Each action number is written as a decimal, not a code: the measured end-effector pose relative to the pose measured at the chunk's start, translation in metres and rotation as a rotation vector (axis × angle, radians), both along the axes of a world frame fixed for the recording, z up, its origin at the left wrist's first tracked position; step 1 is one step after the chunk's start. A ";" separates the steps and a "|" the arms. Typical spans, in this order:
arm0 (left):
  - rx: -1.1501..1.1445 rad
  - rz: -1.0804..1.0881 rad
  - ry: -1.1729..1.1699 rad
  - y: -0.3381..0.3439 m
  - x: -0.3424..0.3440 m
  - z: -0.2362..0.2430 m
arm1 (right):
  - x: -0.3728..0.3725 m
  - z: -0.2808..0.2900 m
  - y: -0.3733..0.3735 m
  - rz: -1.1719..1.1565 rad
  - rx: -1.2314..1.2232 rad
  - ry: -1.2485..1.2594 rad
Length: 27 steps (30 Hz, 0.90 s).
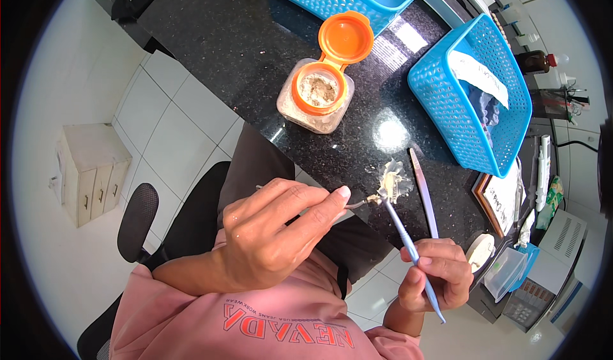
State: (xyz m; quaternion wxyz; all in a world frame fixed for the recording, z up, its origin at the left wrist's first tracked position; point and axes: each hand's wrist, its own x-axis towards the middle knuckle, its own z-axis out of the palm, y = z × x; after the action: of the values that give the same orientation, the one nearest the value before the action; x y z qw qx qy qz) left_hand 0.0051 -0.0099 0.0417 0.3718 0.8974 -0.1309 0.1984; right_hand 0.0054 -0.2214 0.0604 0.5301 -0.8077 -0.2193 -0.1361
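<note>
My left hand [287, 229] is closed on a thin metal instrument [355, 205] with a small tan piece [371, 199] at its tip. My right hand [437, 277] grips a slim blue tool [402, 232], its upper tip meeting the tan piece beside a smear of cream paste [394, 178] at the black counter's edge. A lilac-and-steel flat tool [421, 187] lies just to the right; its lower end reaches behind my right fingers, and whether they touch it is unclear. A square jar of pale powder [306, 120] stands above, its orange lid [345, 37] flipped back.
The black speckled counter [211, 53] holds two blue perforated baskets [447, 117], a notepad [495, 200] and a round cream lid [479, 251]. Bottles and plastic containers line the right. Below are a black chair [137, 222] and a small cabinet [92, 168] on the left.
</note>
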 end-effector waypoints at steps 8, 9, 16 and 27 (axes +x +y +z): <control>0.003 0.006 -0.009 -0.001 0.000 0.000 | 0.000 -0.001 0.000 -0.003 0.032 -0.001; 0.004 0.004 -0.009 -0.001 0.000 0.000 | 0.000 0.000 0.000 -0.004 0.032 -0.002; 0.012 0.007 -0.007 -0.001 0.000 0.000 | 0.001 0.000 0.000 0.015 -0.004 -0.003; 0.015 0.007 -0.012 0.000 0.000 -0.001 | 0.000 -0.002 0.002 -0.012 0.017 -0.024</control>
State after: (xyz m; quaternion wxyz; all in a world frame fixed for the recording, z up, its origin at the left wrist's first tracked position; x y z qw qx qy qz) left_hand 0.0051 -0.0103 0.0411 0.3633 0.8995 -0.1314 0.2039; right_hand 0.0057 -0.2197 0.0584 0.5333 -0.8029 -0.2195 -0.1509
